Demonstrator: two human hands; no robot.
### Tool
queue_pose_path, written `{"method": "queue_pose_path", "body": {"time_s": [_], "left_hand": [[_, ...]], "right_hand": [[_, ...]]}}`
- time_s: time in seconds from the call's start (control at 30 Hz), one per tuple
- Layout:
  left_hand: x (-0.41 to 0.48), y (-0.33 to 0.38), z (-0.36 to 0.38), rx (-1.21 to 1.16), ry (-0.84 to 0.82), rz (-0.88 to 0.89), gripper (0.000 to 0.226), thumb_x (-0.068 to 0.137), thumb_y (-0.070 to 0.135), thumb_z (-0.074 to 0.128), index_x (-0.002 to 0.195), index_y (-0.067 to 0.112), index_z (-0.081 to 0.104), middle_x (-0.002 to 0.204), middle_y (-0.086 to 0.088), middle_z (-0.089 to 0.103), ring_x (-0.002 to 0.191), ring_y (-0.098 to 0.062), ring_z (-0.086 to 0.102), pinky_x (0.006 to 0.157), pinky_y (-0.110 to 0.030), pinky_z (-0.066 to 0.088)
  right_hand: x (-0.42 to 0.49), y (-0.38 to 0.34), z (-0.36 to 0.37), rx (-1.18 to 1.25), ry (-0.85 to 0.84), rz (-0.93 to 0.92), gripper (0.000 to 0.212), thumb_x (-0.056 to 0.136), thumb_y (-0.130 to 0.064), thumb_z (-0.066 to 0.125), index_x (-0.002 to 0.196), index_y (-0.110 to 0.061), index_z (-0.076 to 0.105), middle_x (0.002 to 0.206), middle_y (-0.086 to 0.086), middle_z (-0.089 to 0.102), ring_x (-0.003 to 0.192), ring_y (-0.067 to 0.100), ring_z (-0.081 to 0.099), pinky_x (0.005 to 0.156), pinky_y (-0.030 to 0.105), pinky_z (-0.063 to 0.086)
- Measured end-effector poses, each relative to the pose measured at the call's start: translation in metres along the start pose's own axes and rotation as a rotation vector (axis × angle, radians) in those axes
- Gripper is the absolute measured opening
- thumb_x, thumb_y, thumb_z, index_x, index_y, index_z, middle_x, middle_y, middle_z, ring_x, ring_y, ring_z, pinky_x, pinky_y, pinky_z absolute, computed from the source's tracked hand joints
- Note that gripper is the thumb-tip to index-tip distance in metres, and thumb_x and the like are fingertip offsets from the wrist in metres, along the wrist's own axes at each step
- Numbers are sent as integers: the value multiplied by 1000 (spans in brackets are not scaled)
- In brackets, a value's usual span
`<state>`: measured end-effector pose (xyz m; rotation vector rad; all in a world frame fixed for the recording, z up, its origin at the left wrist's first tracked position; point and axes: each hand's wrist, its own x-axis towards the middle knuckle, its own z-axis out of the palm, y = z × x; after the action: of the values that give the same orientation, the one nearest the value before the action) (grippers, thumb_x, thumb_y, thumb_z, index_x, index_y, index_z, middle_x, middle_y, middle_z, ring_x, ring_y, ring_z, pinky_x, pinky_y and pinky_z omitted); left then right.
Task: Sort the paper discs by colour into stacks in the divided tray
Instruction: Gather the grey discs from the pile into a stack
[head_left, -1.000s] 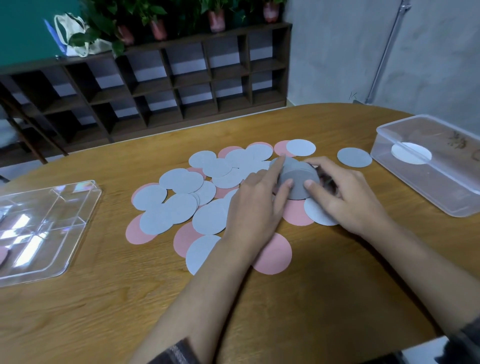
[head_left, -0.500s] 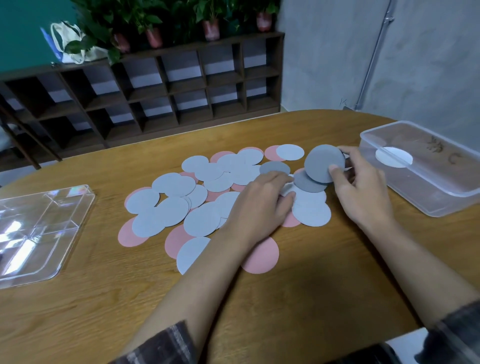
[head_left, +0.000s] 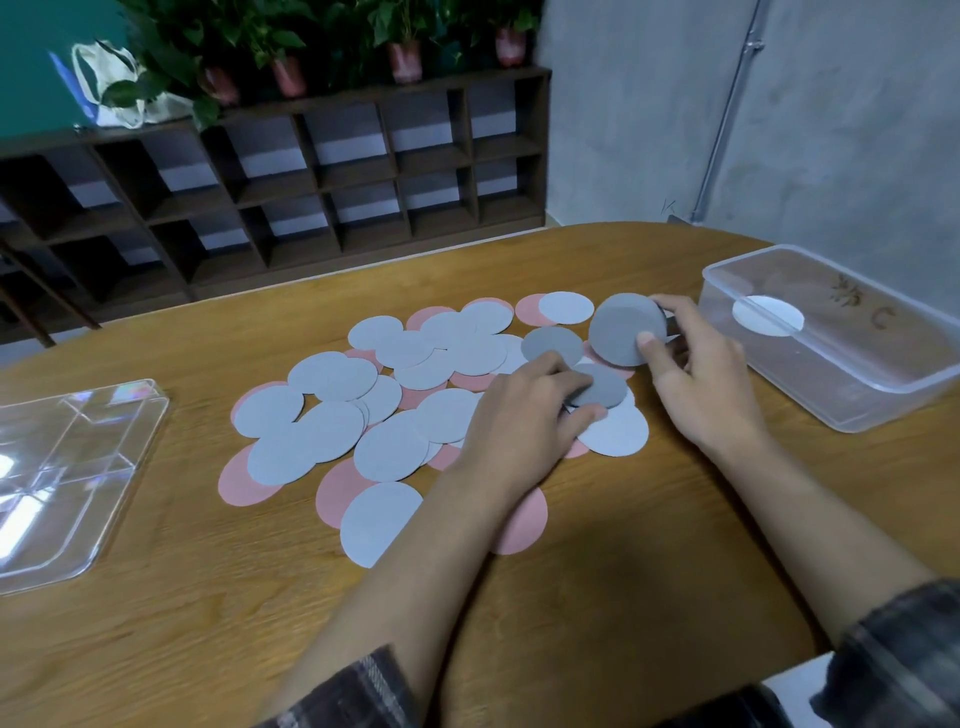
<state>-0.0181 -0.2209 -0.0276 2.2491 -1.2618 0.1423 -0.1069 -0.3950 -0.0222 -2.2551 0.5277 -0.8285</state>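
The right hand (head_left: 696, 374) grips a dark grey stack (head_left: 626, 330) of discs, held tilted above the worktop (head_left: 208, 623), with the thumb pressed on its near face and the fingers curled behind it. The left hand (head_left: 524, 421) pinches a single dark grey disc (head_left: 597, 387) between curled fingers and thumb at the right end of the pile of discs (head_left: 395, 405). A second loose dark grey disc (head_left: 551, 345) lies flat just beyond the left hand's fingers. The pile consists of overlapping light blue-grey and pink discs spread across the centre of the worktop. The divided tray (head_left: 78, 467), clear plastic, sits at the left edge of the worktop, well apart from the pile, with bare wood between them. A clear container (head_left: 883, 395) stands at the right, near the right hand, and a white disc (head_left: 768, 316) shows inside it. Bare wood extends from the pile to the near edge. Behind the rounded far edge stands a dark shelf unit (head_left: 322, 171) carrying potted plants (head_left: 405, 47) and a bag (head_left: 114, 88). A grey wall (head_left: 857, 130) with a pipe (head_left: 727, 114) is at the right.
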Motion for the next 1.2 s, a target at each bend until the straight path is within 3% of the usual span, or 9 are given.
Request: {"method": "queue_pose_path", "body": {"time_s": [0.17,0.33,0.43,0.53,0.63,0.77,0.87,1.03,1.2], "left_hand": [[-12,-10,-3,34,138,108,24,107,29,54,108,18,76,100,1,75,92,-22,61,78,-44,51],[-12,-9,-6,-135,329,-21,14,104,18,58,110,13,69,104,0,73,93,-17,61,80,-35,52],[-10,-10,-7,-255,392,-89,14,99,14,66,112,14,70,105,3,72,93,-11,64,80,-28,55],[-10,-9,-8,-317,397,-138,16,97,14,70,112,15,70,107,4,72,90,-8,66,78,-21,56],[-10,-9,-9,-356,403,-187,16,96,16,72,111,14,70,109,3,75,91,-8,70,77,-16,58],[-11,-6,-9,-404,392,-215,21,96,19,74,116,14,69,112,2,77,94,-7,74,80,-22,61],[-11,-4,-9,-387,380,-240,33,96,22,73,129,17,69,116,1,78,98,-6,74,84,-22,61],[-7,-6,-4,-256,378,-217,33,99,29,68,130,18,74,108,1,80,95,-11,74,86,-34,60],[-4,-10,-3,-149,327,-168,33,101,40,59,126,22,74,98,2,79,87,-16,71,76,-40,58]], "right_hand": [[-3,-3,3,45,-70,-72,31,100,-21,59,129,-30,58,100,-5,67,84,6,58,73,20,46],[-8,-8,7,66,-154,-107,32,100,-17,61,129,-31,61,94,-3,65,78,8,53,66,10,40],[-9,-9,8,98,-196,-118,32,100,-17,60,127,-35,60,95,0,67,78,12,58,67,16,45],[-10,-10,8,133,-237,-121,33,103,-18,56,130,-35,59,104,-4,69,89,18,64,75,34,54],[-10,-10,9,152,-252,-118,33,105,-18,51,134,-32,59,104,-12,68,88,9,63,76,30,52],[-11,-10,11,163,-266,-122,38,108,-15,43,139,-29,59,90,-16,64,82,9,61,73,17,45],[-11,-10,12,187,-269,-105,44,107,-13,42,145,-31,56,88,-11,62,83,12,59,75,21,44],[-12,-9,14,74,-276,-131,50,106,-34,49,156,-36,39,100,0,63,90,18,58,78,30,46],[-10,-10,13,32,-240,-184,42,103,-28,57,145,-34,54,109,-15,67,85,0,60,68,12,42]]}}
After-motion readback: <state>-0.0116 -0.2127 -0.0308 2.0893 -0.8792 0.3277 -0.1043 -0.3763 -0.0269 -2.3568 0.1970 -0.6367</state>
